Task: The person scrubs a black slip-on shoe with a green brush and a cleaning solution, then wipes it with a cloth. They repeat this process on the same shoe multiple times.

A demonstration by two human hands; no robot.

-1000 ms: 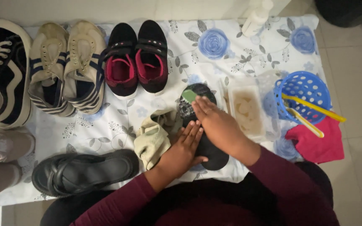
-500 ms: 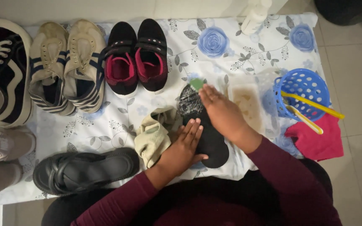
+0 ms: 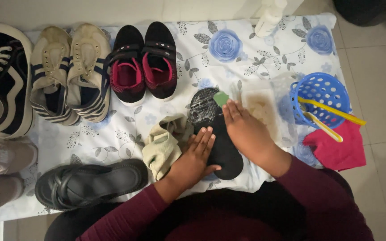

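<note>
Black insole (image 3: 217,143) flat on flowered cloth (image 3: 175,58), sole-shape running away from the body, far end streaked with whitish lather. Left hand (image 3: 193,158) spread open and pressed flat on the near half, pinning it, gripping nothing. Right hand (image 3: 244,131) laid over the far half, fingers nearly straight, small green scrub pad (image 3: 221,98) under the fingertips at the soapy end. Just left of the left hand, crumpled beige rag (image 3: 164,145); below and left of that, black sandal (image 3: 90,183). Just right of the right hand, clear tub of pale soap (image 3: 264,109), then blue perforated basket (image 3: 320,96) with yellow-handled brushes (image 3: 331,111) and red cloth (image 3: 336,149). Beyond both hands, black-and-pink shoes (image 3: 141,62) and beige striped sneakers (image 3: 68,73).

Likely risks: wet insole skidding from under the flat palm; pad slipping off the fingertips; a wide stroke nudging the tub.
</note>
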